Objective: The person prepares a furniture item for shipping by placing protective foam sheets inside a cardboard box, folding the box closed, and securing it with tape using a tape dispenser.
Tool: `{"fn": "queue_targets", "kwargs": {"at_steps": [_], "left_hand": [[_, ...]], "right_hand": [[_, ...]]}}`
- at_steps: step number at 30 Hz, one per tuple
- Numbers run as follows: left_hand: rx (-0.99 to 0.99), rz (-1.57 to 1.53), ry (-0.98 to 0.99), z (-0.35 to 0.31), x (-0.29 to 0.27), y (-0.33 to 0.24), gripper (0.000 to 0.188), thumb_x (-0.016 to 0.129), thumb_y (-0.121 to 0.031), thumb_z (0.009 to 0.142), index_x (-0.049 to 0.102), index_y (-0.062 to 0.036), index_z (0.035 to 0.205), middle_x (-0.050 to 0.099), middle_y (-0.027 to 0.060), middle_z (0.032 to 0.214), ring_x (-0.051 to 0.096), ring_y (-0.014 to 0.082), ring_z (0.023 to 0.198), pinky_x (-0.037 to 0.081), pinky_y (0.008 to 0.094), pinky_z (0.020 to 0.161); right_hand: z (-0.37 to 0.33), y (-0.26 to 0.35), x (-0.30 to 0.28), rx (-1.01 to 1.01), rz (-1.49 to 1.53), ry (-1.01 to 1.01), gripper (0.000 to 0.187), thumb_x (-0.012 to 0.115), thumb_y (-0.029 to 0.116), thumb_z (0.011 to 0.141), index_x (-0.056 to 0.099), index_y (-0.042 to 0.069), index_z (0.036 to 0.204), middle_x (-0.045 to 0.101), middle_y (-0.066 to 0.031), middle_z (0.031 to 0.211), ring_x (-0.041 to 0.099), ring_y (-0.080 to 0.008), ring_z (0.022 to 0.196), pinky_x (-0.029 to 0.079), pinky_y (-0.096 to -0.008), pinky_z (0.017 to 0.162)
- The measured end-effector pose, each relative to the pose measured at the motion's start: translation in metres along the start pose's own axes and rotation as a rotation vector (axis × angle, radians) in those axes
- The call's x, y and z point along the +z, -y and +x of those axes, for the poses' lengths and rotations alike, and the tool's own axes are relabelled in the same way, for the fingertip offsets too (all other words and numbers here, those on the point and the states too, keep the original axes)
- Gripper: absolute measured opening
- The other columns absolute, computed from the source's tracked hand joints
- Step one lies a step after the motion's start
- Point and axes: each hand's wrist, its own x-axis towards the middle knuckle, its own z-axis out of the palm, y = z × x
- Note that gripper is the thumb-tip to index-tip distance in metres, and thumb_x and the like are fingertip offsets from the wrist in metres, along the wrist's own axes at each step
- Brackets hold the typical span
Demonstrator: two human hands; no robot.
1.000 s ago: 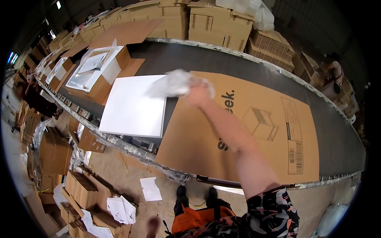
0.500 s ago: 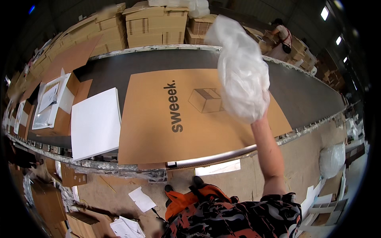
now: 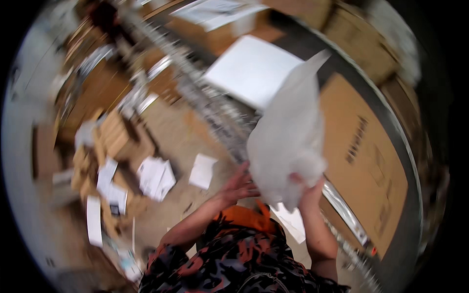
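A crumpled, translucent white plastic bag (image 3: 288, 132) rises in front of me, its tip pointing up and to the right. Around its lower end my right hand (image 3: 310, 191) is closed. My left hand (image 3: 239, 186) is beside the bag's lower left, fingers spread, with nothing in it. Right of the bag, a large flat brown cardboard sheet (image 3: 364, 161) with dark printing lies on the conveyor. Behind the bag is a white flat panel or stack of sheets (image 3: 254, 71), partly covered by it.
An open brown carton (image 3: 215, 24) with white packing stands farther along the conveyor (image 3: 303, 41). Brown boxes (image 3: 361, 44) are stacked beyond it. Loose papers (image 3: 155, 178) and small cartons (image 3: 117, 132) lie to my left. A blurred person (image 3: 105, 22) stands at the far left.
My view has swung left. The bag has come down and nearer my body, still in my right hand. My left hand has come into view beside it.
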Motion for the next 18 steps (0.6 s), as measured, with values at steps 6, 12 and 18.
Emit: {"fn": "queue_targets", "kwargs": {"at_steps": [6,12,18], "left_hand": [[0.034,-0.278,-0.858,-0.081,-0.076,0.032,0.048,0.066,-0.019,0.084,0.050,-0.0007,0.125,0.058,0.0128,0.117,0.059,0.0250,0.103,0.050,0.0370,0.087],[0.199,-0.163,-1.168,-0.135,-0.106,0.081,0.038,0.064,-0.012,0.084,0.054,0.0009,0.119,0.063,0.0128,0.108,0.062,0.0263,0.097,0.053,0.0409,0.082],[0.007,-0.077,-1.114,-0.078,-0.132,0.084,0.054,0.064,-0.017,0.084,0.041,-0.0023,0.130,0.056,0.0124,0.118,0.058,0.0255,0.101,0.050,0.0392,0.079]], "right_hand": [[-0.021,-0.149,0.112,-0.247,-0.933,0.869,0.089,0.068,0.038,0.073,0.025,0.000,0.141,0.027,-0.0297,0.141,0.039,-0.0434,0.124,0.029,-0.0482,0.106],[-0.041,-0.194,0.103,-0.148,-0.619,0.962,0.090,0.071,0.040,0.071,0.028,0.011,0.143,0.027,-0.0304,0.140,0.041,-0.0455,0.121,0.037,-0.0434,0.101],[-0.028,-0.276,0.104,0.108,-0.708,0.764,0.075,0.072,0.024,0.069,0.040,0.011,0.136,0.048,-0.0264,0.125,0.058,-0.0403,0.103,0.048,-0.0398,0.088]]}}
